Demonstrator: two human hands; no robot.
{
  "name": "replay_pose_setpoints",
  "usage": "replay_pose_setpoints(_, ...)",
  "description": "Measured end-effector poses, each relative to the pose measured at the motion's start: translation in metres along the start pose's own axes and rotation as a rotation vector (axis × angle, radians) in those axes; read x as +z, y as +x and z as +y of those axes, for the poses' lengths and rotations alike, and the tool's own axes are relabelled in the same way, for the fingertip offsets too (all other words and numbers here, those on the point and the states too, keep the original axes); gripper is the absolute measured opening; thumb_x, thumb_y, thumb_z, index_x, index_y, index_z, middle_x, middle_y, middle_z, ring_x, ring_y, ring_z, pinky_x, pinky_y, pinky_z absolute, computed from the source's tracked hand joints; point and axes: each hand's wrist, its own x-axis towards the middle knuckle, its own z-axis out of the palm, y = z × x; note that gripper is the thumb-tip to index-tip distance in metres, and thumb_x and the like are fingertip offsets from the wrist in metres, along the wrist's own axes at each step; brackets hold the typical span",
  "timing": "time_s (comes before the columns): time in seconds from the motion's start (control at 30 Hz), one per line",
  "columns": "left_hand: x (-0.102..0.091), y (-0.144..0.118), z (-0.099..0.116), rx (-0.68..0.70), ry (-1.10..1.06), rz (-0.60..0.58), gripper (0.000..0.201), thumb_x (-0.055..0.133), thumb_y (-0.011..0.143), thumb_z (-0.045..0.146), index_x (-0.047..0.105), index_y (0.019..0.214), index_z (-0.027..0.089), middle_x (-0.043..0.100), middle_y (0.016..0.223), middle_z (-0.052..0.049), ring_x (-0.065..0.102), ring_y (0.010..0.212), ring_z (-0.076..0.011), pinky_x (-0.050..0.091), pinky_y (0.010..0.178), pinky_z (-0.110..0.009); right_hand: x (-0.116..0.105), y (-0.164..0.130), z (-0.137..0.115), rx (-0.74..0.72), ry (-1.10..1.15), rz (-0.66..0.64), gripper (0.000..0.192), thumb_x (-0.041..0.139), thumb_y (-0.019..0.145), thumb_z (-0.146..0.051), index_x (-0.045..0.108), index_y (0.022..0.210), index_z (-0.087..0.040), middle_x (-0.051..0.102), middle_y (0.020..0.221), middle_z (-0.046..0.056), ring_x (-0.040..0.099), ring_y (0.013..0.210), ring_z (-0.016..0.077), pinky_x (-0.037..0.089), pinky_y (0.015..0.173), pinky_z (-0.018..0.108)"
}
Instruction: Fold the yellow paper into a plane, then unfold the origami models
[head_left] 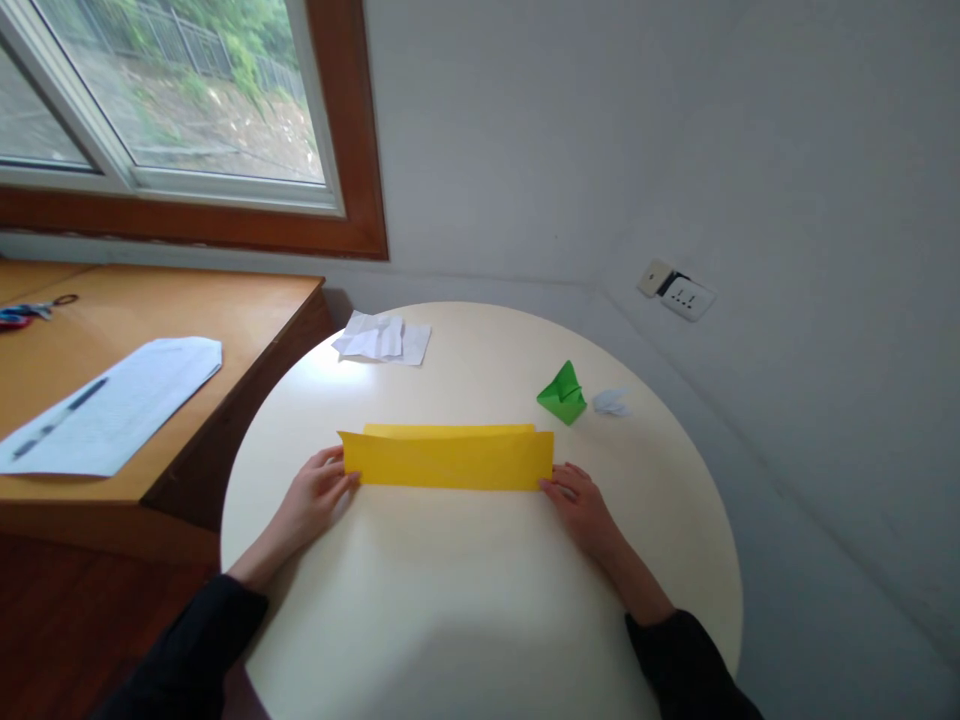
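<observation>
A sheet of yellow paper [450,462], folded lengthwise into a wide strip, is held at the middle of the round table. My left hand [319,492] pinches its lower left corner between thumb and fingers. At the opposite end, my right hand [581,505] grips the lower right corner the same way. Behind the front layer, a narrower yellow edge shows along the top. Beyond the strip to the right sits a green folded paper piece [564,394], apart from both hands.
White folded papers [382,338] lie at the far rim of the round white table [450,590]. A small crumpled white paper [611,402] is beside the green piece. On the wooden desk [255,300] at left are paper sheets [161,375], a pen [60,418] and scissors [41,310].
</observation>
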Motion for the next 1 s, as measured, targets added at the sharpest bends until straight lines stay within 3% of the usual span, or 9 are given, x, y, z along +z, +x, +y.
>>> replay_pose_setpoints(0.17, 0.001, 0.000, 0.000, -0.075, 0.050, 0.032, 0.042, 0.049, 0.079, 0.055, 0.066, 0.066, 0.019, 0.058, 0.114, -0.011, 0.057, 0.101, -0.0255, 0.047, 0.089, -0.040, 0.004, 0.000, -0.006, 0.090, 0.020, 0.075, 0.037, 0.052, 0.080, -0.055, 0.064, 0.069, -0.021, 0.069, 0.083, 0.008, 0.061, 0.083, 0.0234, 0.047, 0.081, 0.041)
replay_pose_setpoints(0.33, 0.003, 0.002, -0.002, -0.053, 0.072, 0.082, 0.035, 0.052, 0.079, 0.050, 0.062, 0.066, 0.019, 0.058, 0.111, -0.010, 0.058, 0.099, -0.0249, 0.047, 0.088, -0.041, 0.008, 0.000, -0.011, 0.064, -0.112, 0.180, 0.039, 0.051, 0.081, -0.054, 0.060, 0.063, -0.021, 0.065, 0.066, 0.003, 0.058, 0.066, 0.0200, 0.042, 0.075, 0.039)
replay_pose_setpoints(0.4, 0.003, 0.003, -0.001, -0.026, 0.070, 0.156, 0.029, 0.054, 0.079, 0.047, 0.063, 0.079, 0.019, 0.058, 0.110, -0.009, 0.058, 0.100, -0.0244, 0.047, 0.089, -0.041, 0.008, 0.000, -0.014, -0.008, -0.161, 0.254, 0.038, 0.050, 0.084, -0.050, 0.058, 0.063, -0.020, 0.064, 0.065, 0.002, 0.058, 0.065, 0.0186, 0.040, 0.073, 0.037)
replay_pose_setpoints(0.5, 0.002, 0.001, 0.009, 0.041, 0.132, 0.384, 0.028, 0.058, 0.080, 0.038, 0.059, 0.101, 0.019, 0.056, 0.110, -0.010, 0.055, 0.106, -0.0253, 0.046, 0.091, -0.043, 0.002, -0.001, -0.026, -0.176, -0.268, 0.419, 0.029, 0.051, 0.087, -0.039, 0.056, 0.066, -0.020, 0.065, 0.067, 0.002, 0.059, 0.068, 0.0177, 0.037, 0.073, 0.035)
replay_pose_setpoints(0.57, 0.002, -0.003, 0.024, 0.146, 0.210, 0.542, 0.034, 0.062, 0.079, 0.031, 0.054, 0.109, 0.019, 0.055, 0.112, -0.011, 0.052, 0.110, -0.0262, 0.045, 0.093, -0.045, -0.003, -0.004, -0.037, -0.317, -0.359, 0.502, 0.019, 0.056, 0.086, -0.028, 0.057, 0.069, -0.020, 0.066, 0.069, 0.001, 0.061, 0.074, 0.0176, 0.035, 0.077, 0.035)
replay_pose_setpoints(0.63, 0.005, -0.011, 0.045, 0.299, 0.267, 0.607, 0.043, 0.066, 0.076, 0.023, 0.049, 0.115, 0.022, 0.053, 0.117, -0.010, 0.050, 0.114, -0.0260, 0.043, 0.095, -0.046, -0.006, -0.011, -0.049, -0.463, -0.428, 0.526, 0.011, 0.061, 0.083, -0.020, 0.057, 0.073, -0.021, 0.068, 0.073, 0.000, 0.062, 0.080, 0.0173, 0.033, 0.081, 0.035)
replay_pose_setpoints(0.73, 0.014, -0.029, 0.079, 0.510, 0.282, 0.569, 0.058, 0.070, 0.072, 0.014, 0.042, 0.121, 0.028, 0.048, 0.126, -0.008, 0.046, 0.119, -0.0258, 0.041, 0.099, -0.049, -0.004, -0.027, -0.063, -0.609, -0.476, 0.422, 0.006, 0.061, 0.082, -0.018, 0.059, 0.080, -0.023, 0.070, 0.080, -0.001, 0.064, 0.084, 0.0167, 0.032, 0.083, 0.035)
replay_pose_setpoints(0.83, 0.025, -0.049, 0.102, 0.574, 0.282, 0.388, 0.056, 0.067, 0.074, 0.012, 0.042, 0.120, 0.032, 0.041, 0.136, -0.007, 0.041, 0.126, -0.0267, 0.035, 0.103, -0.053, 0.007, -0.045, -0.071, -0.607, -0.503, 0.208, 0.008, 0.057, 0.084, -0.021, 0.062, 0.084, -0.027, 0.071, 0.087, -0.001, 0.065, 0.088, 0.0181, 0.033, 0.084, 0.036)
replay_pose_setpoints(1.0, 0.039, -0.065, 0.103, 0.613, 0.400, 0.059, 0.045, 0.055, 0.082, 0.013, 0.047, 0.123, 0.030, 0.045, 0.136, -0.009, 0.039, 0.129, -0.0259, 0.028, 0.107, -0.053, 0.024, -0.061, -0.083, -0.603, -0.387, 0.026, 0.016, 0.051, 0.086, -0.017, 0.064, 0.087, -0.026, 0.070, 0.095, 0.002, 0.063, 0.097, 0.0187, 0.037, 0.086, 0.036)
